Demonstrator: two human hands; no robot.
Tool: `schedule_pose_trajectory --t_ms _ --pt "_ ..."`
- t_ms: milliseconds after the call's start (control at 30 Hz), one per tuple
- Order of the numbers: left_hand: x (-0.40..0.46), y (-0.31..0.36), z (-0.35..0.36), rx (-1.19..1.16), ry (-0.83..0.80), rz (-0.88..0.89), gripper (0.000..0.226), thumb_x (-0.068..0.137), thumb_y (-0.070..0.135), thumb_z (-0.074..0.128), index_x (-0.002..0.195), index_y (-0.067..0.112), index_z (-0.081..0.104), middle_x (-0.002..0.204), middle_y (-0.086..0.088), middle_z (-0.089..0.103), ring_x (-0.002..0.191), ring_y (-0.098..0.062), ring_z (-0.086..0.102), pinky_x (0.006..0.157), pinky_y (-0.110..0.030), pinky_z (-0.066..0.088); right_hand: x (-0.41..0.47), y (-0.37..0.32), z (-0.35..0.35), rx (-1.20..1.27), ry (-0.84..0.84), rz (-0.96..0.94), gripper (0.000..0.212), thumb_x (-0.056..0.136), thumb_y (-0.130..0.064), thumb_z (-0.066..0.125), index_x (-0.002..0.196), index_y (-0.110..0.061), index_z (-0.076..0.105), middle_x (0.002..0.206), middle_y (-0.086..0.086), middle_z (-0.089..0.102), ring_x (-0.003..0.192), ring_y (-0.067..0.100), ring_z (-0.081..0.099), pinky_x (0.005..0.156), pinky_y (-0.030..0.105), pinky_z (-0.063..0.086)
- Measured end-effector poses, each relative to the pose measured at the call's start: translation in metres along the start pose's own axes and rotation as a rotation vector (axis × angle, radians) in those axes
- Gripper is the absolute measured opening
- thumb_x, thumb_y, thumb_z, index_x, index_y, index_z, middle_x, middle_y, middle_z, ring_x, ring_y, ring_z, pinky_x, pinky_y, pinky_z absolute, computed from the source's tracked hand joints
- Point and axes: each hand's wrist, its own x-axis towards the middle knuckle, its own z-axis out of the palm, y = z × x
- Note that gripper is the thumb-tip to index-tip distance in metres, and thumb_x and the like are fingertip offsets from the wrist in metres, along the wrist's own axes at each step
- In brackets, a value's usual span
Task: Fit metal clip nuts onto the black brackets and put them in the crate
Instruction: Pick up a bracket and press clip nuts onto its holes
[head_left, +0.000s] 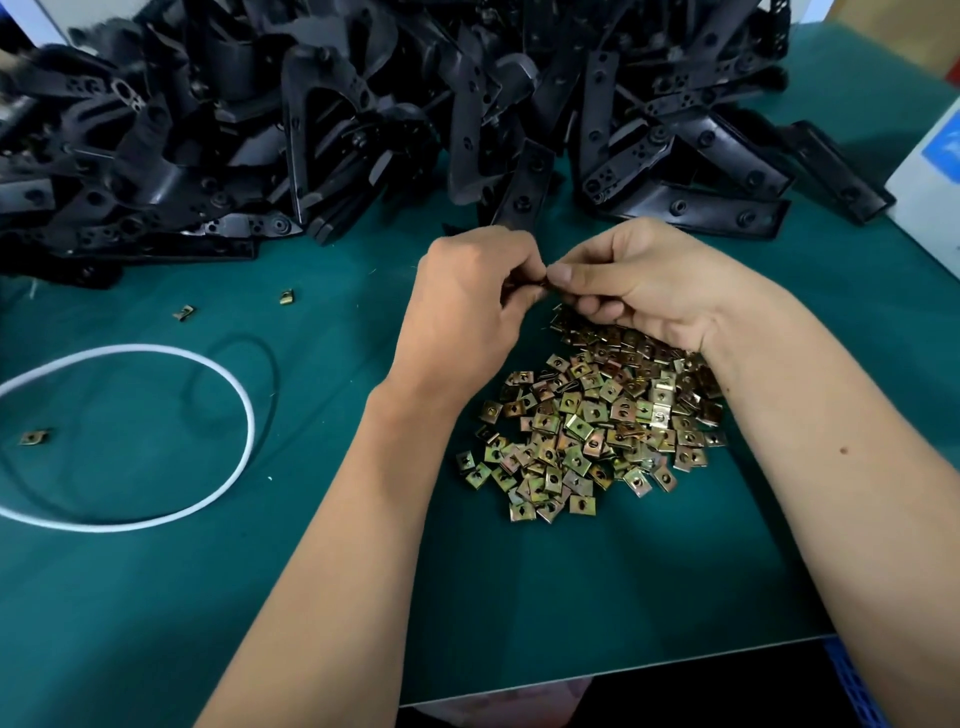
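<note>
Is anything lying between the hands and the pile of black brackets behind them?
Nothing visible does. Left hand and right hand meet over the clip nuts, pinching something small; only bare green mat separates them from the nearest black brackets.

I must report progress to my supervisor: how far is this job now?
No finished bracket shows. Both hands, left and right, pinch something small, hardly visible, above the clip nut pile. The heap of black brackets still waits, and only a blue crate corner shows.
</note>
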Motion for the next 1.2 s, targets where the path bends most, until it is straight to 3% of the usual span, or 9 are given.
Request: schedule_pose_trajectory --t_ms 233,433,567,700,767,867,933,1000,1200 --pt "0.001 0.005 -0.004 0.001 -0.093 0.024 0.012 0.077 0.004 0.081 0.079 0.011 0.072 0.076 0.006 0.065 0.072 -0.015 0.061 0.064 -0.041 0.052 -0.005 0.0 -0.017 -0.115 -0.131 -0.006 0.022 0.074 -0.018 0.073 0.091 -0.005 0.07 0.062 -0.002 0.064 0.047 0.002 0.05 0.039 0.008 0.037" --pt "0.003 0.007 -0.004 -0.08 -0.017 -0.006 0.009 0.08 0.002 0.08 0.078 0.006 0.072 0.075 0.001 0.067 0.068 -0.016 0.063 0.062 -0.04 0.054 -0.004 -0.001 -0.019 -0.058 -0.122 -0.037 0.019 0.077 -0.019 0.071 0.092 -0.006 0.069 0.063 -0.002 0.062 0.052 0.005 0.047 0.04 0.009 0.035" --pt "0.0 -0.008 -0.013 -0.272 0.085 -0.228 0.009 0.081 0.0 0.081 0.08 0.005 0.073 0.079 0.002 0.072 0.068 -0.012 0.069 0.064 -0.036 0.062 -0.005 -0.004 -0.035 0.064 0.102 -0.094 0.015 0.085 -0.015 0.073 0.096 -0.004 0.073 0.072 0.002 0.065 0.057 0.005 0.053 0.044 0.011 0.041" --pt "0.001 -0.011 -0.008 -0.054 -0.072 -0.168 0.021 0.074 0.012 0.088 0.09 0.018 0.075 0.099 0.008 0.069 0.096 -0.013 0.062 0.084 -0.028 0.052 0.005 0.005 -0.024 0.031 0.287 -0.178 0.009 0.095 0.0 0.068 0.098 -0.007 0.073 0.077 0.004 0.073 0.063 0.009 0.063 0.054 0.016 0.05" --pt "0.002 -0.01 0.0 0.049 0.02 -0.177 0.025 0.075 0.017 0.086 0.095 0.018 0.071 0.107 0.005 0.061 0.102 -0.015 0.055 0.09 -0.025 0.046 0.009 0.007 -0.015 0.044 0.3 -0.222 0.011 0.094 0.003 0.067 0.099 -0.005 0.073 0.081 0.008 0.074 0.066 0.011 0.067 0.057 0.018 0.053" --pt "0.001 -0.012 0.006 0.075 0.214 -0.398 0.04 0.082 0.038 0.08 0.112 0.019 0.062 0.117 0.001 0.053 0.107 -0.019 0.053 0.094 -0.032 0.047 0.01 0.007 -0.01 -0.003 0.318 -0.263 0.014 0.092 0.005 0.07 0.103 -0.002 0.072 0.08 0.011 0.075 0.063 0.013 0.067 0.056 0.02 0.054" --pt "0.003 -0.012 0.01 0.123 0.122 -0.487 0.066 0.08 0.053 0.079 0.131 0.019 0.054 0.129 -0.002 0.053 0.12 -0.023 0.051 0.102 -0.038 0.046 0.011 0.009 -0.006 -0.034 0.33 -0.298 0.014 0.092 0.005 0.07 0.105 0.0 0.072 0.08 0.012 0.075 0.063 0.014 0.067 0.057 0.021 0.055" --pt "0.004 -0.012 0.014 0.17 0.033 -0.485 0.075 0.078 0.054 0.081 0.137 0.019 0.052 0.131 -0.001 0.056 0.124 -0.021 0.051 0.103 -0.037 0.045 0.011 0.01 -0.002 -0.062 0.326 -0.319 0.013 0.091 0.005 0.071 0.103 0.001 0.073 0.082 0.014 0.075 0.064 0.016 0.068 0.058 0.022 0.056" --pt "0.007 -0.013 0.009 0.251 0.199 -0.502 0.013 0.086 0.022 0.072 0.092 0.014 0.064 0.092 0.0 0.065 0.083 -0.023 0.059 0.074 -0.033 0.044 0.009 0.009 0.003 -0.116 0.285 -0.357 0.018 0.088 0.006 0.074 0.104 -0.002 0.074 0.088 0.017 0.077 0.071 0.02 0.074 0.059 0.023 0.057"
